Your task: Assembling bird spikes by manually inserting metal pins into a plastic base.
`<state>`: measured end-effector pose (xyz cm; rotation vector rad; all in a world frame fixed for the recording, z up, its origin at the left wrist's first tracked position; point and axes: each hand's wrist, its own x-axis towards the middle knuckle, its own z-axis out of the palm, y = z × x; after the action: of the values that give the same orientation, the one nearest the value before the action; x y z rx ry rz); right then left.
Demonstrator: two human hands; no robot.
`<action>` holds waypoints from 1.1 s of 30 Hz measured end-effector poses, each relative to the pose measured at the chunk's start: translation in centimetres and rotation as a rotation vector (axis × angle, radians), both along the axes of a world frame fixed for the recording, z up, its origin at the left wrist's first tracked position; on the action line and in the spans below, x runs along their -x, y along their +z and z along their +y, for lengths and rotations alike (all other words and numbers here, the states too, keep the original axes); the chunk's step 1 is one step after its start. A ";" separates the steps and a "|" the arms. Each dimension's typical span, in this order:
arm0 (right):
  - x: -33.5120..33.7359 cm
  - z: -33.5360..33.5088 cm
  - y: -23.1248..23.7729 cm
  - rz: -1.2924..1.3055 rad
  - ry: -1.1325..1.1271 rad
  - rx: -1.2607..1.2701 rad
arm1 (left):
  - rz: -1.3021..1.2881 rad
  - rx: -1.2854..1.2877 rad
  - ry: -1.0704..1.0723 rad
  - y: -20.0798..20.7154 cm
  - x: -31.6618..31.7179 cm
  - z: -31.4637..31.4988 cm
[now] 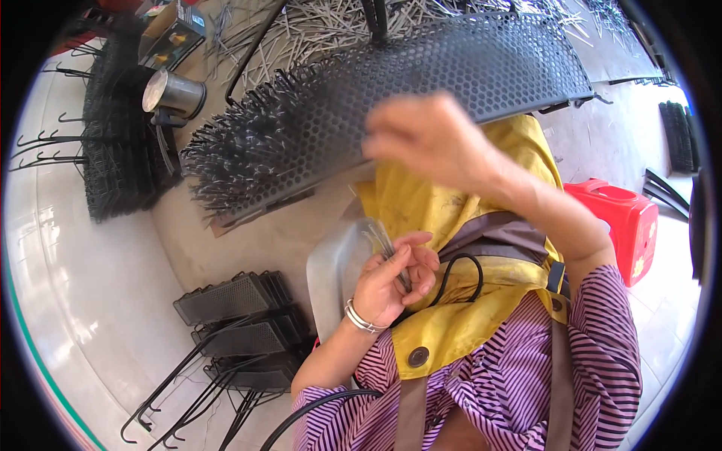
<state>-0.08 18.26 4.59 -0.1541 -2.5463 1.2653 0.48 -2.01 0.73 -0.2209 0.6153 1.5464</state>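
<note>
Grey metal strips are pinched between the thumb and curled fingers of your left hand, a small bundle poking up on your side of the black perforated panel. Your right hand is in front of that panel's middle, fingers bent inward but blurred; whether they grip anything, you cannot tell. Dark slender pieces stand crowded in the holes at the panel's left end, while its right part shows bare mesh. Left of the panel is a silver metal mug, its contents unclear; past its far left corner sits a printed cardboard box, its inside not readable. Many loose strips lie scattered beyond the panel. Your yellow apron reaches up to its near edge, and a red plastic stool stands to its right.
</note>
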 end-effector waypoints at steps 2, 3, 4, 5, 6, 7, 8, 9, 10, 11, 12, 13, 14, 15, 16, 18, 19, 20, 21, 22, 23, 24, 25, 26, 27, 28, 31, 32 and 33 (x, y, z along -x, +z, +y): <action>-2.4 -1.6 0.1 -0.358 0.187 0.340 | -0.024 -0.048 -0.052 0.1 -0.1 0.1; -3.4 -2.4 -0.4 -0.361 0.197 0.465 | -0.052 -0.094 -0.104 0.1 -0.1 0.2; -4.3 -3.3 -1.2 -0.359 0.214 0.595 | -0.047 -0.089 -0.105 0.3 -0.1 0.2; -4.9 -3.9 -1.8 -0.389 0.160 0.722 | -0.032 -0.088 -0.152 0.4 -0.1 0.3; -5.2 -4.0 -2.0 -0.387 0.155 0.724 | -0.018 -0.087 -0.199 0.5 -0.1 0.3; -5.2 -4.1 -2.1 -0.369 0.092 0.724 | -0.016 -0.085 -0.201 0.4 -0.1 0.4; -5.3 -4.1 -2.2 -0.350 0.029 0.725 | 0.024 -0.038 -0.150 0.3 -0.2 0.4; -5.2 -4.0 -2.4 -0.397 -0.073 0.857 | 0.063 0.009 -0.099 0.2 -0.2 0.4; -5.2 -3.8 -2.4 -0.396 -0.076 0.858 | 0.063 0.008 -0.101 0.0 -0.3 0.3; -5.3 -3.6 -2.4 -0.346 -0.115 0.878 | 0.092 0.054 -0.029 -0.1 -0.3 0.2; -5.3 -3.5 -2.4 -0.298 -0.153 0.899 | 0.119 0.100 0.043 -0.2 -0.3 0.1; -5.3 -3.4 -2.4 -0.297 -0.152 0.898 | 0.111 0.082 0.064 -0.3 -0.1 0.1; -5.3 -3.3 -2.4 -0.289 -0.170 0.924 | 0.111 0.082 0.065 -0.3 -0.2 0.1; -5.2 -3.3 -2.5 -0.283 -0.188 0.949 | 0.142 0.100 0.082 -0.4 -0.2 0.2; -5.2 -3.2 -2.5 -0.277 -0.204 0.974 | 0.173 0.119 0.100 -0.4 -0.3 0.2; -4.9 -2.5 -2.4 -0.203 -0.241 0.920 | 0.158 0.165 0.123 -0.5 -0.2 0.2; -4.4 -2.0 -2.4 -0.126 -0.269 0.870 | 0.148 0.217 0.151 -0.6 -0.1 0.1; -3.8 -1.4 -1.0 -0.114 -0.358 0.812 | 0.149 0.215 0.159 -0.6 -0.1 0.1; -3.2 -0.8 -0.3 -0.010 -0.395 0.738 | 0.131 0.217 0.182 -0.5 -0.1 0.0; -2.6 -0.2 0.3 0.092 -0.439 0.660 | 0.108 0.216 0.197 -0.5 -0.1 0.1; -1.9 0.3 0.9 0.089 -0.437 0.658 | 0.105 0.215 0.200 -0.5 -0.1 0.2; -1.1 0.6 1.4 0.232 -0.457 0.553 | 0.093 0.199 0.189 -0.5 -0.1 0.2; -0.3 0.8 1.7 0.375 -0.471 0.450 | 0.084 0.187 0.181 -0.4 -0.1 0.2; 0.5 1.0 2.0 0.372 -0.464 0.452 | 0.083 0.188 0.187 -0.4 -0.1 0.2; 1.2 1.1 2.2 0.469 -0.439 0.160 | 0.084 0.184 0.178 -0.4 -0.1 0.2; 2.0 1.3 2.2 0.560 -0.407 -0.134 | 0.084 0.181 0.168 -0.4 -0.1 0.2; 4.1 2.3 1.6 0.692 -0.342 -0.323 | 0.080 0.167 0.162 -0.4 -0.1 0.2; 4.5 2.4 1.6 0.733 -0.316 -0.393 | 0.079 0.168 0.167 -0.3 -0.1 0.2; 4.7 2.4 1.5 0.739 -0.309 -0.412 | 0.071 0.170 0.164 -0.3 -0.1 0.2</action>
<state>-4.80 20.71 6.08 0.0138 -1.9714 0.5187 0.56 -1.86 0.47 -0.3536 0.8028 1.6660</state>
